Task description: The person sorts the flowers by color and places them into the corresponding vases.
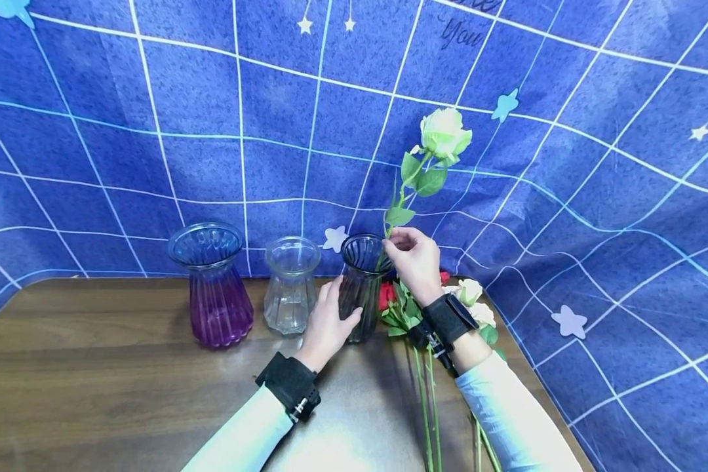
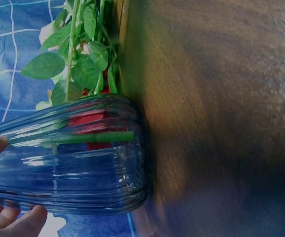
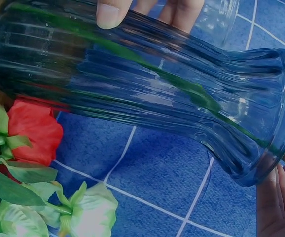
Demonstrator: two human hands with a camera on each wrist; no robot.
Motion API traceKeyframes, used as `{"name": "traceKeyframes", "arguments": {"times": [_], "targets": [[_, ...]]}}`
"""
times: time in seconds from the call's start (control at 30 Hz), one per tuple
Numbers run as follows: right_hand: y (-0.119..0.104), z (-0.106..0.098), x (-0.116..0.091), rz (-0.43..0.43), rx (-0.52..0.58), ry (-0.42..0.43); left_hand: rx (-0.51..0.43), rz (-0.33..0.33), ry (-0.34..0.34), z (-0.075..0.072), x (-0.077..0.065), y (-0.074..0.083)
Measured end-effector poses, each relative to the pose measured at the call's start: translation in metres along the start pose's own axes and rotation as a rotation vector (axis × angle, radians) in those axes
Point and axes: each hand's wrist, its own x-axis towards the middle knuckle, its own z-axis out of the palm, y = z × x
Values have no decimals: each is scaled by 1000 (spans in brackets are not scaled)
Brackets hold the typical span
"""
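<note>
One rose [image 1: 412,172] — tilted; stem-end [image 2: 125,137] apparently down

Wooden table [image 1: 124,393], three vases [image 1: 290,305], roses [image 1: 470,292]

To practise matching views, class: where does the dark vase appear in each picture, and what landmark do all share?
Head: the dark vase stands just right of centre, a red flower to its right.
Left wrist: the vase appears sideways at lower left, the flower showing through it.
Right wrist: the vase slants across the upper part, the flower below its base.
Shared landmark: the red flower.
</note>
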Motion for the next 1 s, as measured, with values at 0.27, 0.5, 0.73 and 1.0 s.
{"name": "traceKeyframes", "arguments": {"times": [0.27, 0.5, 0.73, 1.0], "targets": [[-2, -1, 0, 11, -8, 22, -8, -8, -6, -1, 1, 1], [0, -3, -3, 14, -9, 31, -6, -6, -9, -1, -1, 1], [4, -3, -5, 22, 27, 56, 2, -2, 10, 0, -5, -1], [5, -4, -1, 39, 106, 68, -4, -10, 8, 0, -1, -1]]}}
